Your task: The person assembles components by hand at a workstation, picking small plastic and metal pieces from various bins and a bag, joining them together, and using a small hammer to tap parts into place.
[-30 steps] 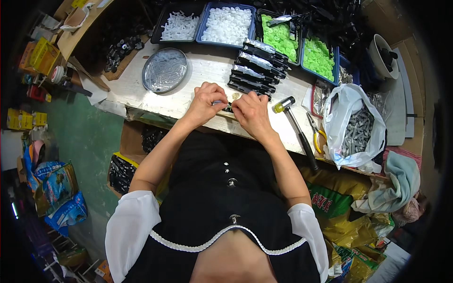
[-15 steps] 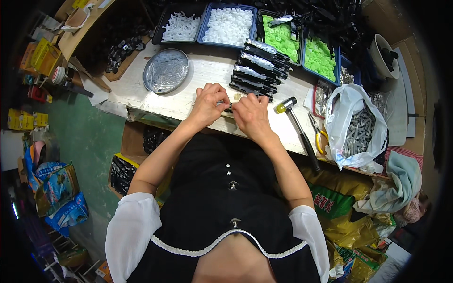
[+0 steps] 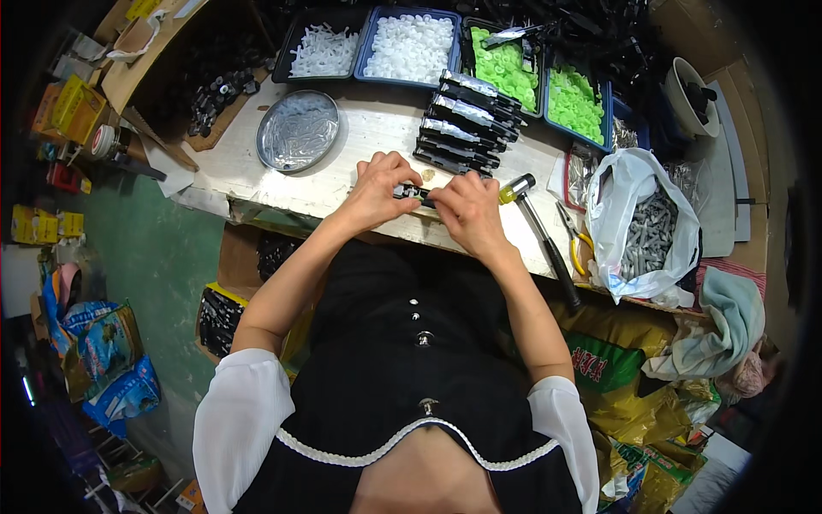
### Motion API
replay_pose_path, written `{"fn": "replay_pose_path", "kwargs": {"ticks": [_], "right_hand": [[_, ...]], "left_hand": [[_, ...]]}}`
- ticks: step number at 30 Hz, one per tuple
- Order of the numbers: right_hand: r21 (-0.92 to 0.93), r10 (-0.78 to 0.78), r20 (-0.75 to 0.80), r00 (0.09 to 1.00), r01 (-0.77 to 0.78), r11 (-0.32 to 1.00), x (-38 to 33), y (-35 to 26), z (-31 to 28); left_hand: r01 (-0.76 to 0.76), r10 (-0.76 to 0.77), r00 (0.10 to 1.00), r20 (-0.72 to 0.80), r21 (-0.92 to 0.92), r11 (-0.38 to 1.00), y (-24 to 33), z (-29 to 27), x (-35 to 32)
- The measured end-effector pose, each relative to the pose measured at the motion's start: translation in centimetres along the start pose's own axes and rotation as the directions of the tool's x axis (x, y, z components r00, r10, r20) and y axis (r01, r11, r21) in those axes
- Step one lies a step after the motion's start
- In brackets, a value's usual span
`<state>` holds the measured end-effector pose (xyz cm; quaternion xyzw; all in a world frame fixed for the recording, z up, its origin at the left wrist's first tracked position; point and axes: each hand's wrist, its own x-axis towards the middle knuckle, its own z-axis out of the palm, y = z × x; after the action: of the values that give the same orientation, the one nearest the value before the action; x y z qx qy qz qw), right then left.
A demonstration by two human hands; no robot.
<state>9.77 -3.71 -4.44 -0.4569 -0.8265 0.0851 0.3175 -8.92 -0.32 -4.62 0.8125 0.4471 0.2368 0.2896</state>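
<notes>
Near the bench's front edge, both hands hold one small black and silver part (image 3: 413,194). My left hand (image 3: 377,190) pinches its left end between thumb and fingers. Closed on its right end is my right hand (image 3: 468,210), whose fingers cover much of that end. Just beyond the hands lies a stack of black parts with silver tops (image 3: 462,124), laid side by side. A hammer (image 3: 541,230) with a yellow and black head rests right of my right hand, and yellow-handled pliers (image 3: 575,238) lie beside it.
A round metal tin (image 3: 298,130) stands left on the bench. Along the back are trays of white sticks (image 3: 324,51), white caps (image 3: 409,47) and green pieces (image 3: 575,104). A white plastic bag (image 3: 616,231) of grey parts sits at the right, near a cloth (image 3: 715,330).
My hands have drawn slightly apart, the right one moving a little rightward. More of the black and silver part now shows between them.
</notes>
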Motion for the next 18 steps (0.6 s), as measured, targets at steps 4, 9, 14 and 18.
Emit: {"fn": "replay_pose_path", "kwargs": {"ticks": [4,9,14,18], "right_hand": [[-0.048,0.017,0.050,0.999,-0.015,0.999,0.4,-0.5,-0.1],[-0.006,0.046,0.028,0.999,-0.046,0.999,0.2,0.3,-1.3],[0.016,0.172,-0.183,0.968,-0.172,0.985,-1.6,4.5,-5.8],[-0.055,0.426,-0.305,0.852,-0.463,0.885,-5.4,10.8,-10.0]], "left_hand": [[-0.029,0.028,0.999,0.036,0.046,0.999,0.0,-0.3,0.8],[-0.090,0.063,0.984,0.169,0.159,0.983,1.1,-1.0,2.2],[-0.287,0.122,0.923,0.366,0.440,0.851,3.1,-1.8,3.3],[-0.398,0.297,0.885,0.359,0.253,0.882,6.9,-2.0,8.7]]}}
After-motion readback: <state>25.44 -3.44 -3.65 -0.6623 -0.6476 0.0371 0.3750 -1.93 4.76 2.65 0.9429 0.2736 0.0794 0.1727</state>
